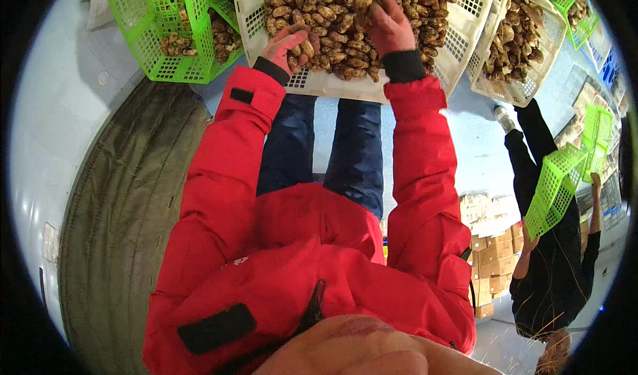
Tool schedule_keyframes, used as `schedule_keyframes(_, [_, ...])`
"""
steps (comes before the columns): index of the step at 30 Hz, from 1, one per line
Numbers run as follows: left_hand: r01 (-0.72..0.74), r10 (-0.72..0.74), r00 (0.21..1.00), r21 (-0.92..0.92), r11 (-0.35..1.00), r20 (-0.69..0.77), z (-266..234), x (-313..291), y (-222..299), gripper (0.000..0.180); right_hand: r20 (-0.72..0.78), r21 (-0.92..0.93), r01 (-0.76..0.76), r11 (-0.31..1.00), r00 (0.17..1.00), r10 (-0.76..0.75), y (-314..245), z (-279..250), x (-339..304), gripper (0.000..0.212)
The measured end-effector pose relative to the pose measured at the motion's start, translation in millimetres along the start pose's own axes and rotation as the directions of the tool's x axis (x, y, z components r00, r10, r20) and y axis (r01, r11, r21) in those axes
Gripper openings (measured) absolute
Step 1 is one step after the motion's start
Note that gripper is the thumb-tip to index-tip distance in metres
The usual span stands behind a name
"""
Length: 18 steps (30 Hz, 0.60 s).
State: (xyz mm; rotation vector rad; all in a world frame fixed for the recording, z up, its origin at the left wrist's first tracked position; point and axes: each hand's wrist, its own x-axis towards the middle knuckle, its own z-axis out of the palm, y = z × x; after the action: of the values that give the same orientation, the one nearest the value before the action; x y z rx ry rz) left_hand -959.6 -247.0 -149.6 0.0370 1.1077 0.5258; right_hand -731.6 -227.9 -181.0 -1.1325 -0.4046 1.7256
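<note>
A large white plastic crate (458, 39) in front of me holds a deep heap of stubby brown mushrooms (332, 26) with dirt on them. My left hand (287, 48) is at the crate's near left, its fingers curled round a mushroom (306, 48). Over the heap, farther right, my right hand (391, 29) pinches a paler, rounder mushroom (363, 0) between thumb and fingers. Both wrists are inside the near rim. The undersides of the two held pieces are hidden.
Green baskets (176, 69) with a few mushrooms stand at left. Another white crate (512, 94) of mushrooms is at right. Farther right, a person in black (551, 268) holds a green basket (555, 189). Cardboard boxes (495, 258) are stacked behind; a dark mat (126, 229) covers the left floor.
</note>
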Motion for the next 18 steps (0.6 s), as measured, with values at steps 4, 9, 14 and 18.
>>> schedule_keyframes(4, [-0.007,0.007,1.000,-0.027,1.000,0.004,15.6,-5.6,-6.0,0.022,0.124,0.136,-0.166,0.977,0.981,0.150,-8.0,24.6,-14.4,0.050])
schedule_keyframes(9, [0.046,-0.051,0.998,-0.188,0.981,-0.024,21.8,-10.4,1.7,0.032,0.218,0.163,-0.204,0.965,0.962,0.167,-10.9,31.5,-21.6,0.051])
schedule_keyframes(14, [0.043,-0.069,0.988,-0.190,0.981,-0.136,33.6,-17.8,18.3,0.047,0.295,0.387,-0.284,0.877,0.940,0.174,-16.3,45.0,-38.7,0.050])
schedule_keyframes(18, [0.000,-0.002,1.000,-0.226,0.974,-0.010,25.1,-23.7,16.8,0.061,0.251,0.378,-0.283,0.882,0.948,0.197,-13.6,56.5,-41.0,0.050])
